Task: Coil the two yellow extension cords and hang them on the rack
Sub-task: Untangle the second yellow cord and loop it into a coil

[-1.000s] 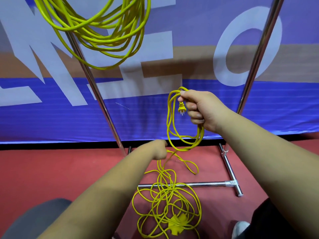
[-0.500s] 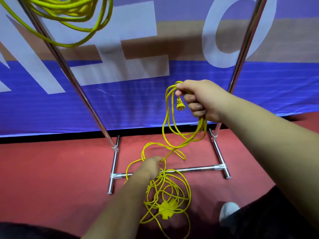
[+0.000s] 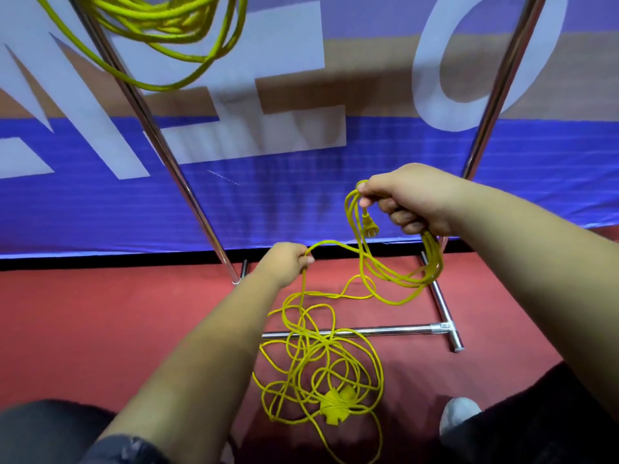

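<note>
My right hand (image 3: 412, 199) grips several loops of a yellow extension cord (image 3: 398, 279), whose plug (image 3: 371, 227) dangles below the thumb. Lower and to the left, my left hand (image 3: 288, 262) pinches a strand of the same cord. From there the cord drops to a loose tangle (image 3: 318, 363) on the red floor, with its yellow socket block (image 3: 338, 405) in the pile. A second coiled yellow cord (image 3: 174, 31) hangs at the top left, near the metal rack's left post (image 3: 157, 139).
The rack's right post (image 3: 492, 98) rises behind my right hand, and its floor crossbar (image 3: 385, 330) lies under the tangle. A blue banner with large white letters (image 3: 268, 202) stands just behind. A white shoe (image 3: 459, 413) shows at the lower right.
My left hand has come up from the pile near the crossbar, drawing a strand of cord up with it. My right hand still holds the loops, now further right in view.
</note>
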The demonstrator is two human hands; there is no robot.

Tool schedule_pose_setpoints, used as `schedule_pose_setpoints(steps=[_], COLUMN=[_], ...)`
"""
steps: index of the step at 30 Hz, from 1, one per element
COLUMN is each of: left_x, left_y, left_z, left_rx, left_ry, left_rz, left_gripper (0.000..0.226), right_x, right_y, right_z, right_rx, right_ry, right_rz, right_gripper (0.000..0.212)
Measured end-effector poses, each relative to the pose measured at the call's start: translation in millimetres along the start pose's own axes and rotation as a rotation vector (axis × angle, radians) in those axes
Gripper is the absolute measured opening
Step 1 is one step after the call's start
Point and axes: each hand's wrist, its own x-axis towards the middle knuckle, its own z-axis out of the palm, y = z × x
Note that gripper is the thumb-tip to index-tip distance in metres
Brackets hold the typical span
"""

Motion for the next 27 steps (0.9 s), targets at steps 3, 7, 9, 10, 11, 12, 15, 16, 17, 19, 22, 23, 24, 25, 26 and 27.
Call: schedule_pose_setpoints(steps=[3,7,9,10,11,12,15,16,17,19,22,23,24,25,26,27], left_x=[-2.4,-21.4,-34.3,-40.9,-48.2,-55.8,-72.7,-74.8,-76.9,-78.8,-77.7,-77.0,-75.5,-74.7,-73.3,-72.5], left_y=[24.0,57.4,76.7,86.8,96.9,106.5,127.4,130.6,133.7,138.8,138.6,136.0,131.6,126.4,119.5,113.7], left_z=[-59.1,-126.7,-153.3,-164.1,-173.1,-180.1,-188.2,-188.1,-187.9,-188.7,-191.9,-191.9,-190.8,-188.7,-185.5,-181.9], left_rx=[-0.032,-0.138,-0.256,-0.329,-0.422,-0.526,-0.819,-0.908,-1.007,-1.227,-1.503,-1.579,-1.652,-1.723,-1.789,-1.842], left_ry=[0.059,0.106,0.146,0.159,0.166,0.167,0.127,0.113,0.103,0.077,0.054,0.060,0.071,0.082,0.097,0.108], left_rz=[0.063,0.072,0.049,0.023,-0.008,-0.046,-0.152,-0.179,-0.198,-0.234,-0.284,-0.293,-0.300,-0.310,-0.324,-0.338], left_gripper=[0.021,0.024,0.028,0.031,0.032,0.030,0.024,0.024,0.023,0.022,0.031,0.032,0.031,0.029,0.028,0.026], right_x=[-1.9,-5.7,-7.4,-8.3,-8.7,-9.4,-11.6,-13.3,-14.6,-18.1,-21.8,-22.2,-22.9,-23.8,-24.7,-25.3], right_y=[-6.7,-16.4,-19.4,-20.9,-22.4,-23.8,-26.4,-26.6,-26.2,-25.9,-25.3,-25.0,-24.7,-24.7,-24.9,-24.9], right_z=[1.0,5.8,10.4,13.3,16.6,20.8,34.5,39.3,44.2,53.9,68.5,72.8,76.6,80.3,83.8,86.7], right_rx=[0.023,0.092,0.136,0.159,0.185,0.212,0.240,0.218,0.188,0.165,0.222,0.224,0.216,0.205,0.210,0.224], right_ry=[0.020,0.089,0.118,0.128,0.134,0.134,0.125,0.128,0.133,0.127,0.050,0.018,-0.011,-0.033,-0.044,-0.043], right_rz=[-0.039,-0.080,-0.092,-0.100,-0.115,-0.134,-0.200,-0.225,-0.251,-0.279,-0.263,-0.252,-0.243,-0.238,-0.234,-0.232], right_gripper=[0.025,0.025,0.025,0.024,0.023,0.021,0.020,0.022,0.024,0.025,0.029,0.030,0.030,0.030,0.030,0.030])
